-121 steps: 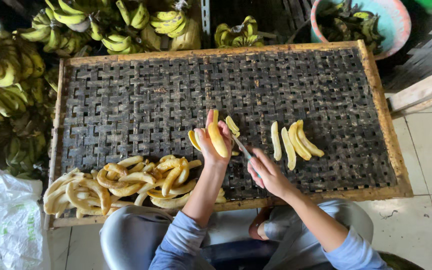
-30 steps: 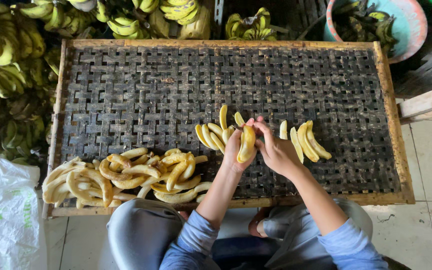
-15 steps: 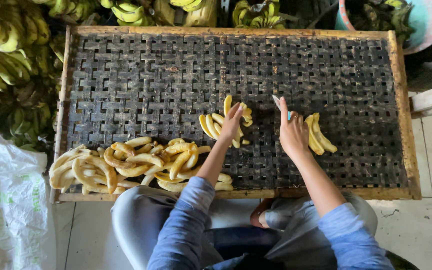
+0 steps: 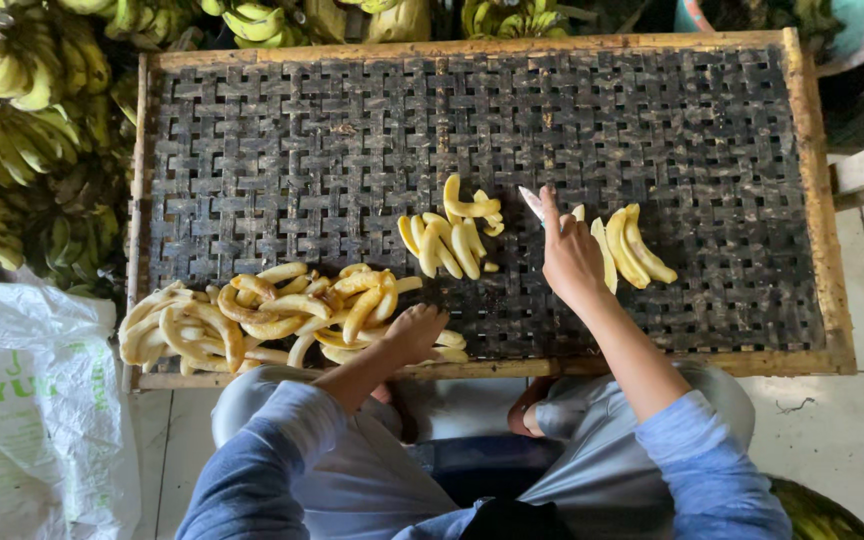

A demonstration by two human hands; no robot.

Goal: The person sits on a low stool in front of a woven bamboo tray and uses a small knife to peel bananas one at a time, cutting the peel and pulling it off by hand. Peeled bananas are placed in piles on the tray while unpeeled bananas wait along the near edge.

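On the woven tray [image 4: 252, 150], my left hand [image 4: 414, 330] lay curled on the near-edge peeled-banana heap [image 4: 282, 310], bananas lengthwise across; my right hand [image 4: 570, 255] pinched a knife [image 4: 532, 203].

I see a drying tray [image 4: 252, 160] of dark, rough woven strips in a worn wooden frame. The peeled bananas [image 4: 282, 305] look smooth, matt and pale. The bag [image 4: 32, 420] is crinkled glossy white plastic; the sleeves [image 4: 702, 450] soft blue cloth.
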